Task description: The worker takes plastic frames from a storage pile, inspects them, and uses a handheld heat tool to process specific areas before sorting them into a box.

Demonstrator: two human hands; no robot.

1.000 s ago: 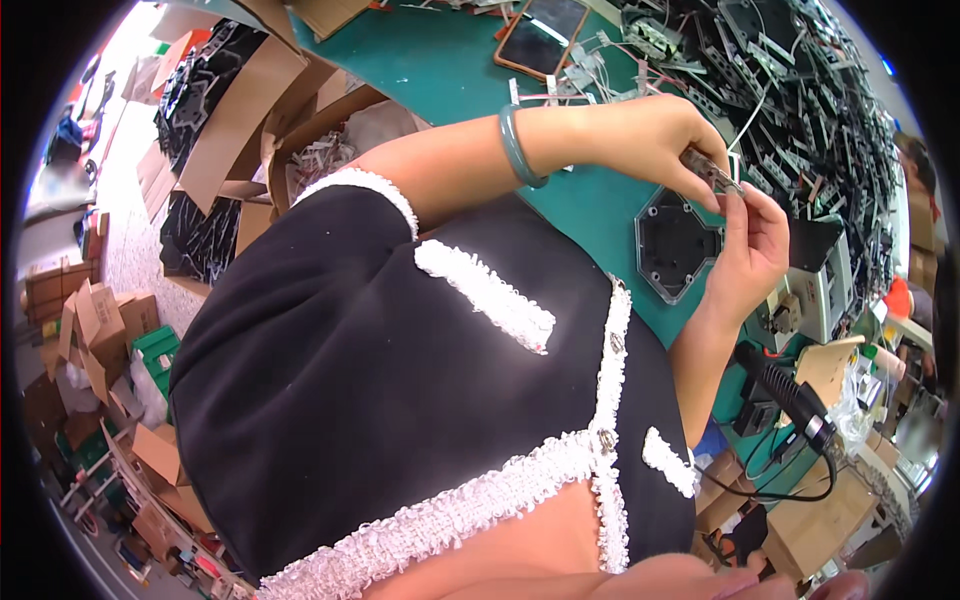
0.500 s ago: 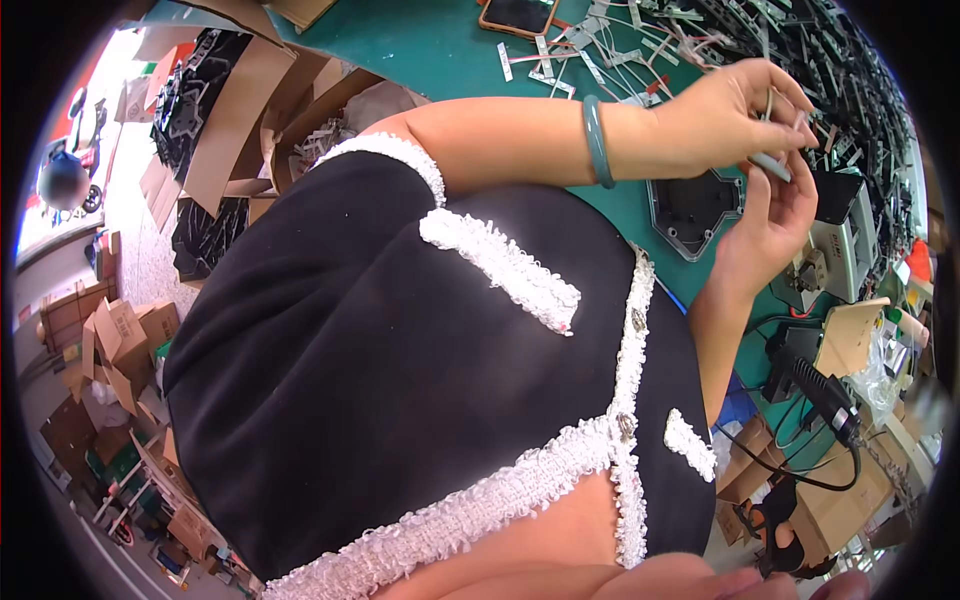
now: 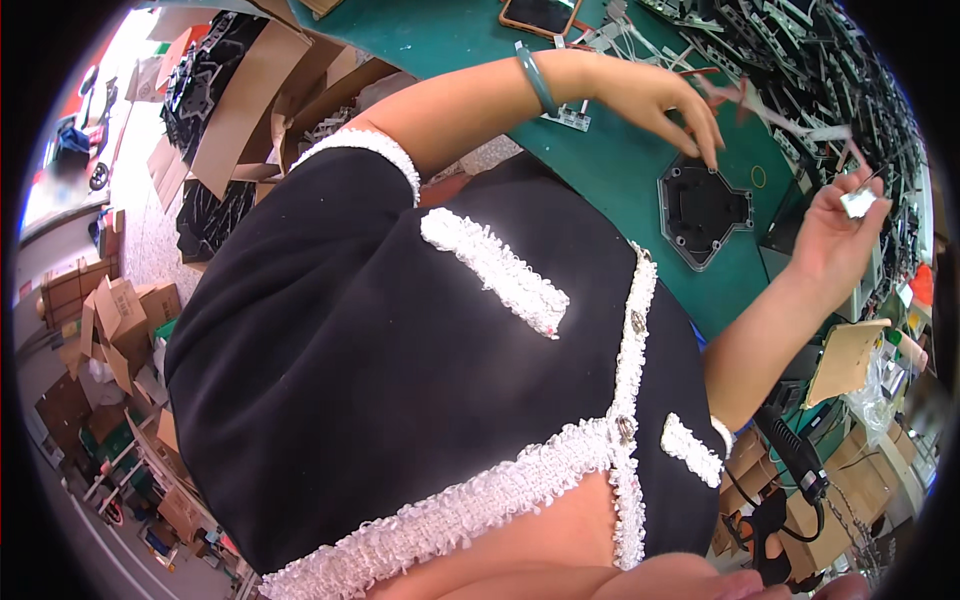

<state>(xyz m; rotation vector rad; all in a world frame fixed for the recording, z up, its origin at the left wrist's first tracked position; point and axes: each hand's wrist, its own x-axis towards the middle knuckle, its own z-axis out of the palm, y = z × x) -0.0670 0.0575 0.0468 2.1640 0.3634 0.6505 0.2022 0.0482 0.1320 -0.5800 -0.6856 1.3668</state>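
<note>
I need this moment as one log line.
left hand: empty, near black housing | right hand: holds small pale piece | phone: on green table

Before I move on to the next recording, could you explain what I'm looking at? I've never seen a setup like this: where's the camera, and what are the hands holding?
There is no machine here, just a person with two bare hands. The view comes from a wide camera worn on the head, looking down, so straight edges bend and the dark top fills the middle. On the green table lie a shallow black case, a phone and a large heap of dark parts. The left hand, with a bracelet on its wrist, appears empty near the case. The right hand pinches a small pale piece; what exactly it is, I cannot tell.
</note>
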